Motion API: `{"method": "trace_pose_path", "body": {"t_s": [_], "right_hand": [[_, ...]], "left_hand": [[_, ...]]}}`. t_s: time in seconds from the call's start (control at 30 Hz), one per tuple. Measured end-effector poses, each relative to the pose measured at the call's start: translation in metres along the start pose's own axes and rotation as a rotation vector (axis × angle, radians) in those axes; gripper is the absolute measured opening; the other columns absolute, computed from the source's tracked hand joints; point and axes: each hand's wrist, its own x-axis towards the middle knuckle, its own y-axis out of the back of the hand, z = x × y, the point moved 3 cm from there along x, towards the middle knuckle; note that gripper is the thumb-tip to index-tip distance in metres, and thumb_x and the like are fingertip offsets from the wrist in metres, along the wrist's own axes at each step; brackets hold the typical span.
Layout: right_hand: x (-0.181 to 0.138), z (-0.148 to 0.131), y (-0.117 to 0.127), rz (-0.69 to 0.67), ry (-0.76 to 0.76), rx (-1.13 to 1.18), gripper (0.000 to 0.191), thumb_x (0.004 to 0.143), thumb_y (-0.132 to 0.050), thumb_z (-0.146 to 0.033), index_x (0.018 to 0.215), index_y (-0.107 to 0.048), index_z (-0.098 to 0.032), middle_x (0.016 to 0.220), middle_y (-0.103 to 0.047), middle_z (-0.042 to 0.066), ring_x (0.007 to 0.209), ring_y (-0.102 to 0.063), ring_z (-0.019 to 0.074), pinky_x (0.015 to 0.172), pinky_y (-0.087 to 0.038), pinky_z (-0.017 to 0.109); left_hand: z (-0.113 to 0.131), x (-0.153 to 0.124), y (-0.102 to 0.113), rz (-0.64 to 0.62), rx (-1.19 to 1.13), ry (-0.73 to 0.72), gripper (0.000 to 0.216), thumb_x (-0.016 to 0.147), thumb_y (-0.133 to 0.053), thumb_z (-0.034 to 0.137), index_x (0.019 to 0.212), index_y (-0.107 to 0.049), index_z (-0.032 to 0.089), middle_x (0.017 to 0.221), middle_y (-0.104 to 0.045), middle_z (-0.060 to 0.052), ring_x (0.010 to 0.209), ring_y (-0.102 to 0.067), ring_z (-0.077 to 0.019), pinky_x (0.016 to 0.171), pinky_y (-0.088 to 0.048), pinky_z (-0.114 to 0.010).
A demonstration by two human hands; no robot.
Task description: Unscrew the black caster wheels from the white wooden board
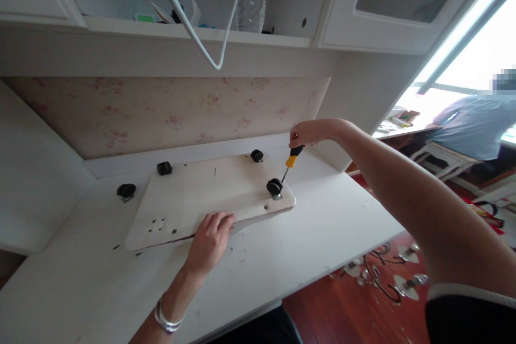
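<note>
My right hand (pixel 312 133) is closed around the handle of a black-and-yellow screwdriver (pixel 291 160). Its shaft slants down to the metal plate of a black caster wheel (pixel 274 187) at the board's near right corner. The white board (pixel 201 188) lies on the white desk, and my left hand (pixel 212 239) grips its near edge, fingers on top and thumb hidden. Two more casters, one at the far right (pixel 257 156) and one at the far left (pixel 164 168), sit on the board. A loose caster (pixel 126 191) rests on the desk, left of the board. Bare screw holes (pixel 156 224) show at the near left corner.
Small dark screws (pixel 116 247) lie on the desk (pixel 314 242) near the board's left end. Overhead, a white cable (pixel 189 27) hangs from a shelf with a plastic bottle (pixel 252 5). Lamp parts (pixel 387 274) cover the floor at right. Another person (pixel 475 123) sits by the window.
</note>
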Motion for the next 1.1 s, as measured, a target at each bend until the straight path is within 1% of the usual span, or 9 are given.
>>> {"method": "trace_pose_path", "body": {"t_s": [0.13,0.23,0.3,0.4,0.5,0.63,0.83,0.93,1.1], "right_hand": [[-0.008,0.003,0.0,-0.058,0.064,0.078,0.031,0.065,-0.08,-0.02,0.095,-0.07,-0.023,0.067,-0.067,-0.001,0.057,-0.061,0.0167,0.059,-0.044,0.03],[-0.008,0.001,-0.005,-0.024,0.035,0.1,0.02,0.075,-0.076,-0.039,0.083,-0.07,-0.021,0.063,-0.066,0.001,0.055,-0.061,0.0179,0.062,-0.044,0.032],[-0.005,-0.002,-0.009,0.002,0.003,0.069,0.033,0.084,-0.065,-0.05,0.072,-0.067,-0.02,0.054,-0.062,0.003,0.05,-0.058,0.0182,0.063,-0.044,0.034],[-0.001,-0.006,-0.014,0.031,0.028,-0.02,0.035,0.091,-0.055,-0.045,0.071,-0.066,-0.018,0.048,-0.058,0.003,0.045,-0.055,0.0179,0.06,-0.042,0.034],[-0.002,-0.005,-0.013,0.014,0.108,-0.027,0.017,0.087,-0.059,-0.033,0.09,-0.068,-0.019,0.061,-0.065,0.003,0.052,-0.058,0.0171,0.058,-0.042,0.031],[-0.01,-0.003,-0.01,-0.07,0.244,0.042,0.035,0.079,-0.067,-0.033,0.112,-0.061,-0.022,0.096,-0.072,0.006,0.07,-0.064,0.0175,0.061,-0.045,0.028],[-0.016,-0.01,-0.011,-0.062,-0.038,-0.139,0.061,0.093,-0.031,-0.064,0.086,-0.068,-0.016,0.067,-0.067,0.013,0.059,-0.061,0.0221,0.06,-0.044,0.036],[-0.013,-0.013,-0.008,0.009,-0.028,-0.276,0.058,0.09,-0.037,-0.065,0.076,-0.067,-0.017,0.075,-0.067,0.014,0.067,-0.062,0.0245,0.062,-0.042,0.037],[-0.01,-0.003,-0.005,-0.121,0.141,-0.186,0.039,0.08,-0.061,-0.052,0.102,-0.063,-0.021,0.089,-0.068,0.008,0.075,-0.061,0.022,0.062,-0.041,0.032]], "left_hand": [[0.0,0.0,0.0,0.006,0.004,-0.005,0.029,0.09,-0.059,0.014,0.117,-0.062,0.02,0.106,-0.064,-0.008,0.093,-0.059,-0.0219,0.087,-0.051,-0.038],[0.001,-0.001,0.002,0.007,-0.001,0.003,0.028,0.09,-0.058,0.014,0.117,-0.063,0.021,0.106,-0.064,-0.008,0.093,-0.059,-0.0223,0.086,-0.051,-0.038],[0.002,-0.001,0.002,0.009,-0.01,0.005,0.028,0.09,-0.057,0.014,0.117,-0.063,0.021,0.106,-0.064,-0.008,0.093,-0.06,-0.0224,0.086,-0.051,-0.038],[0.002,-0.002,0.002,0.013,-0.015,-0.001,0.029,0.09,-0.057,0.013,0.118,-0.062,0.021,0.106,-0.064,-0.008,0.093,-0.059,-0.022,0.086,-0.051,-0.038],[0.001,-0.001,0.001,0.005,-0.007,0.0,0.029,0.089,-0.059,0.014,0.117,-0.062,0.02,0.106,-0.064,-0.008,0.094,-0.058,-0.0213,0.087,-0.051,-0.037],[0.0,-0.002,-0.001,-0.017,0.011,0.012,0.03,0.089,-0.06,0.014,0.118,-0.062,0.02,0.107,-0.064,-0.008,0.094,-0.058,-0.0218,0.087,-0.05,-0.037],[0.0,-0.002,-0.001,-0.006,0.013,0.012,0.029,0.089,-0.059,0.014,0.118,-0.062,0.02,0.107,-0.064,-0.007,0.094,-0.058,-0.0215,0.087,-0.05,-0.037],[0.0,-0.002,-0.001,-0.007,0.007,0.02,0.029,0.09,-0.059,0.014,0.118,-0.062,0.02,0.107,-0.064,-0.007,0.094,-0.058,-0.021,0.087,-0.05,-0.037],[0.0,-0.003,0.0,0.003,-0.007,0.027,0.03,0.089,-0.059,0.013,0.118,-0.062,0.02,0.106,-0.065,-0.007,0.093,-0.058,-0.0201,0.087,-0.05,-0.036]]}}
